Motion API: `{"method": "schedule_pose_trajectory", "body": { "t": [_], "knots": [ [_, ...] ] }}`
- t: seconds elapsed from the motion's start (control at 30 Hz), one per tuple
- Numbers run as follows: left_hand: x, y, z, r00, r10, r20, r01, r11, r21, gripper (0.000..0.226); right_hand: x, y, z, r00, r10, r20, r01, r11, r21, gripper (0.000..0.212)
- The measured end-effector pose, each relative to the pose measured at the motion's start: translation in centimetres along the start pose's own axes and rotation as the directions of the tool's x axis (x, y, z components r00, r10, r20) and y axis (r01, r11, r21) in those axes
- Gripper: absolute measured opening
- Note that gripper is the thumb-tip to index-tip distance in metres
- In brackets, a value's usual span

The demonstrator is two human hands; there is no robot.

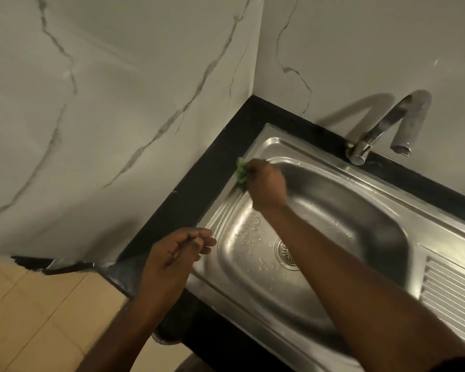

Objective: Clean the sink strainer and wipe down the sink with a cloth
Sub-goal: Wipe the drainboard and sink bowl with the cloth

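The strainer (pixel 286 254) sat in the drain at the bottom of the sink (pixel 333 210), partly hidden behind the right forearm; whether it was clean could not be told, though it looked seated and free of obvious debris. Water drops lay on the basin floor just beside it. The green cloth (pixel 241 171) was bunched at the sink's far left rim, where steel met the black counter (pixel 199 189), and the right hand (pixel 267 183) was closed around it, pressing it to the rim. The left hand (pixel 172 256) rested at the near left edge, fingers loosely curled and holding nothing visible. Judging by this, the wiping was under way at the rim, with the wet basin, the ridged drainboard (pixel 451 299) and the area round the tap (pixel 381 130) likely left.
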State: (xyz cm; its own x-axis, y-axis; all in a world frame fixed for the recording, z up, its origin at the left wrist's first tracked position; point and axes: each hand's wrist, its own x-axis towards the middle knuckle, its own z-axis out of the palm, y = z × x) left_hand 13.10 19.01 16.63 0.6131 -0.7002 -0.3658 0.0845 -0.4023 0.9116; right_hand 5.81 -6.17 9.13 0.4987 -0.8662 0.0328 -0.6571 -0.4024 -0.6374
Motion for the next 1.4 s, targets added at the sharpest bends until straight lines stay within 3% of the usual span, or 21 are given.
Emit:
{"method": "schedule_pose_trajectory", "body": {
  "t": [0.13, 0.23, 0.3, 0.43, 0.6, 0.67, 0.8, 0.93, 1.17, 1.3, 1.4],
  "knots": [
    [1.9, 0.0, -0.7, 0.999, -0.021, 0.028, 0.021, 1.000, 0.010, 0.018, 6.5, 1.4, -1.3, 0.990, 0.100, -0.101, -0.110, 0.989, -0.095, 0.013],
    [2.8, 0.3, -1.3, 0.997, -0.046, 0.054, 0.045, 0.999, 0.018, 0.036, 8.1, 1.6, -1.2, 0.979, 0.115, -0.168, -0.133, 0.986, -0.097, 0.015],
    [3.3, 0.2, -1.6, 0.996, -0.059, 0.070, 0.058, 0.998, 0.018, 0.036, 7.1, 1.0, -0.7, 0.977, 0.126, -0.171, -0.145, 0.984, -0.102, 0.019],
    [4.7, -0.1, -1.5, 0.987, -0.065, 0.147, 0.060, 0.997, 0.039, 0.023, 1.6, -1.2, 1.3, 0.980, 0.132, -0.147, -0.135, 0.991, -0.011, 0.031],
    [6.1, 0.2, 0.0, 0.983, -0.025, 0.181, 0.012, 0.997, 0.075, 0.031, -7.5, -3.4, 2.3, 0.998, 0.047, -0.046, -0.037, 0.979, 0.200, 0.027],
    [6.7, 0.7, 0.7, 0.980, -0.015, 0.200, -0.001, 0.997, 0.078, 0.032, -9.2, -3.6, 2.1, 0.999, -0.036, 0.035, 0.028, 0.978, 0.206, 0.020],
    [7.6, 1.5, 1.8, 0.978, 0.024, 0.208, -0.039, 0.997, 0.070, 0.029, -6.5, -2.3, 1.4, 0.984, -0.109, 0.138, 0.105, 0.994, 0.033, 0.015],
    [7.7, 1.9, 2.4, 0.973, 0.031, 0.230, -0.050, 0.996, 0.078, 0.030, 1.4, 1.1, -1.1, 0.997, 0.025, -0.076, -0.034, 0.992, -0.122, 0.019],
    [7.6, 0.9, 2.9, 0.970, -0.049, 0.238, 0.035, 0.997, 0.062, 0.046, 8.9, 3.7, -3.8, 0.992, -0.116, -0.059, 0.070, 0.858, -0.509, 0.028],
    [7.9, 0.6, 3.3, 0.959, -0.046, 0.278, 0.027, 0.997, 0.071, 0.046, 6.1, 5.4, -1.5, 0.988, -0.144, 0.056, 0.153, 0.863, -0.481, 0.060],
    [8.0, 1.2, 3.7, 0.958, -0.002, 0.288, -0.015, 0.998, 0.056, 0.035, 5.2, 6.7, -1.6, 0.987, -0.147, 0.062, 0.159, 0.877, -0.454, 0.064]
  ]
}}
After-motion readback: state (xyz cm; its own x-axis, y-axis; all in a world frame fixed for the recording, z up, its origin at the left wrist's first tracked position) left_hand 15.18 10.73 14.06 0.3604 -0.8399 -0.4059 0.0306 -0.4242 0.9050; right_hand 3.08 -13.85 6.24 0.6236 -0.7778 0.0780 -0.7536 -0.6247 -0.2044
